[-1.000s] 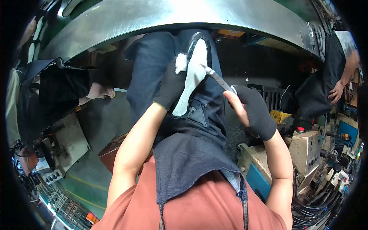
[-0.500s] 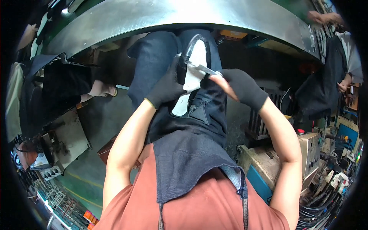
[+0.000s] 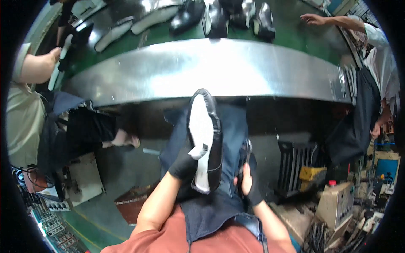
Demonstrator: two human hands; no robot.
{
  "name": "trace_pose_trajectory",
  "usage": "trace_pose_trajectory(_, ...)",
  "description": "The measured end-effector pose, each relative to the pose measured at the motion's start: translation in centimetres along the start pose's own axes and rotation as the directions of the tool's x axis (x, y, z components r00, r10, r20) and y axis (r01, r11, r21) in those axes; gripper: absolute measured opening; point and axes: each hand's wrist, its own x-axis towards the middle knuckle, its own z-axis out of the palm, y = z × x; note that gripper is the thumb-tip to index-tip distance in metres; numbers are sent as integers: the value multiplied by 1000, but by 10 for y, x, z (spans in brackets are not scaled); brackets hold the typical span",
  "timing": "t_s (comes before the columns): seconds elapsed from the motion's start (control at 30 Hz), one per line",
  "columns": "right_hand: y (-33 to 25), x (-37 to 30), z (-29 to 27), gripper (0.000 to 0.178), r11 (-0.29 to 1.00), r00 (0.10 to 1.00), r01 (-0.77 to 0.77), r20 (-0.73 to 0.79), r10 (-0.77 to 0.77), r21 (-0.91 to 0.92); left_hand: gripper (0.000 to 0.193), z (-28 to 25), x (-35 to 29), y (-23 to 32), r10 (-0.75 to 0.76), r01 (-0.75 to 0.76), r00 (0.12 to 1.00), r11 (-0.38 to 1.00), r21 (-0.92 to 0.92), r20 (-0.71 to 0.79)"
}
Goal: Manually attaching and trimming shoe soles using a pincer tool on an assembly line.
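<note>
A black leather shoe (image 3: 215, 156) stands tilted over my lap, its white underside (image 3: 201, 118) facing me. My left hand (image 3: 184, 163), in a black glove with its arm coming from the lower left, is closed around the shoe's left side near the middle. Some of its fingers are hidden behind the shoe. Down by my right thigh, apart from the shoe, my right hand (image 3: 251, 185) is gloved in black with bare fingertips. It grips a slim metal hand tool (image 3: 248, 147), whose exact kind is blurred. A dark apron (image 3: 213, 211) covers my lap.
Ahead runs a metal bench edge (image 3: 211, 69) beside a green conveyor belt (image 3: 162, 36). Several black shoes (image 3: 215, 19) and white soles (image 3: 114, 36) lie on the belt. Co-workers' arms (image 3: 38, 65) reach in from both sides. A beige machine (image 3: 333, 202) stands at the lower right.
The shoe has been raised and brought upright in my left hand. My right hand has pulled away from it, down to my thigh, with the tool. The view has tilted up toward the belt.
</note>
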Motion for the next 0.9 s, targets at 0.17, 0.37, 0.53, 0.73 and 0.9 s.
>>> trace_pose_trajectory(0.17, 5, 27, 1, 61, 997, 999, 39, -38, -36, 74, 81, -60, 118, 45, -221, 216, 974, 863, -456, 43)
trace_pose_trajectory(0.37, -37, 73, 6, 61, 988, 992, 123, 50, -119, -96, 69, -149, 326, 158, 88, -96, 995, 921, 379, 38)
trace_pose_trajectory(0.53, -92, 88, 7, 63, 962, 971, 221, 132, -201, -164, 64, -166, 441, 170, 29, -76, 995, 823, 563, 92)
trace_pose_trajectory(0.73, -112, 91, 10, 57, 987, 990, 131, 60, -126, -91, 64, -194, 499, 158, 62, -55, 998, 832, 552, 6)
trace_pose_trajectory(0.9, -112, 94, 14, 56, 974, 988, 137, 97, -121, -182, 42, -176, 526, 139, 550, -91, 833, 37, 995, 56)
